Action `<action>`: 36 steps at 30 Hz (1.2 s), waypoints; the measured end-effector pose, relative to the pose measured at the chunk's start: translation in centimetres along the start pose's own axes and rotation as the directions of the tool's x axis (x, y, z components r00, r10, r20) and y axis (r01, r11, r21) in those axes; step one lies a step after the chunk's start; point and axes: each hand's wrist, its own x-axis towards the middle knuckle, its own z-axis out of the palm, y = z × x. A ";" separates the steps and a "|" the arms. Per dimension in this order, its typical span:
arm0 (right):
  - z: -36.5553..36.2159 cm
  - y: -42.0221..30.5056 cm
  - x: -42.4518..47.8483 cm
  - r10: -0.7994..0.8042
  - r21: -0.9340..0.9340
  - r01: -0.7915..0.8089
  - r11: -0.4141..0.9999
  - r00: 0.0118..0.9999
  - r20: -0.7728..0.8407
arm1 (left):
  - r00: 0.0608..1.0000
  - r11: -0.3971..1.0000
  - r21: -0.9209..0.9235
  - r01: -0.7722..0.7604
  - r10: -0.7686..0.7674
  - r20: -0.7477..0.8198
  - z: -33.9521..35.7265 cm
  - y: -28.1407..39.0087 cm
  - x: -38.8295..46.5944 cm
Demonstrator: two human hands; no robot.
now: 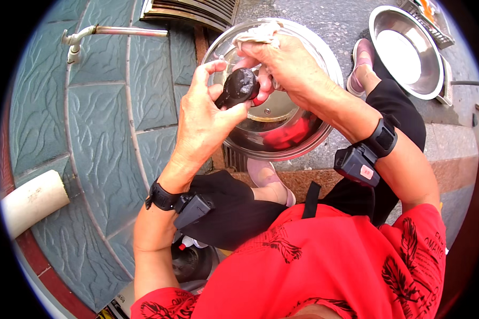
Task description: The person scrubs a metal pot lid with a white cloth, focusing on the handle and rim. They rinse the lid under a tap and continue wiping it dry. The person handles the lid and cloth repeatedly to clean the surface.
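Note:
My left hand (201,115) grips a small black rounded object (239,85) with wet, whitish suds on its face. I cannot tell exactly what it is. Bunched in my right hand (287,63) is a whitish cloth (259,35), and the curled fingertips of that hand are against the black object's right side. Both hands are above a wide, shiny round metal basin (331,63). Its polished inner wall mirrors the red of my shirt. A small round fitting shows near its middle, and my hands hide part of the inside.
A second steel basin (434,69) with a white round bottom stands at upper right, beside a grey plastic basket (445,36). Slatted metal panels (191,12) lie at the top. A white pipe elbow (76,46) rises at left, above a thick cream tube (36,203).

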 end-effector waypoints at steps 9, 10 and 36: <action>-2.5 -2.0 -1.0 -0.629 -0.617 0.774 0.139 0.551 0.549 | 0.973 0.945 -0.290 0.153 -0.093 0.210 -3.8 -1.2 0.6; -2.0 -1.5 -1.4 -0.608 -0.649 0.754 0.101 0.563 0.559 | 0.968 0.946 -0.285 0.156 -0.089 0.235 -3.7 -1.3 0.7; -3.0 -1.0 0.5 -0.217 -0.455 0.568 0.686 0.756 0.617 | 0.960 0.977 -0.168 -0.128 0.165 0.226 -1.4 -1.3 0.0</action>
